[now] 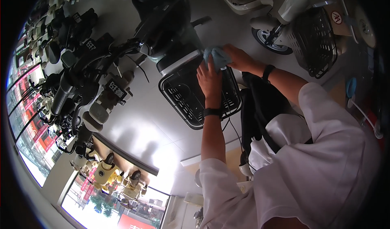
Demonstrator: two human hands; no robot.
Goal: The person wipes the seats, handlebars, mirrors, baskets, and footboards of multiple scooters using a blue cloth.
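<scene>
Where the pale glossy floor (138, 123) fills the middle of the frame, it mirrors bright window light, and a showroom of scooters closes in round it. Large windows (28, 119) curve down the left edge and lower left, with red signs showing beyond the glass. Down the left side runs a packed row of dark scooters (77, 78); they are too crowded to count. One white scooter (292, 9) stands at upper right, carrying a black wire basket (317, 42). One dark scooter (166, 30) stands at upper centre, and a second black wire basket (191, 95) hangs on its front, so two baskets show in all. This basket's long axis runs from the upper left towards the lower right of the frame, its open mouth facing the camera. One blue cloth (217, 56) sits bunched at the basket's upper rim, just below the scooter's body. The right hand (239, 58) grips the cloth, fingers curled around it. The left hand (209, 80) lies flat with fingers spread, its fingertips touching the cloth over the basket. Each wrist wears a dark band, two altogether.
</scene>
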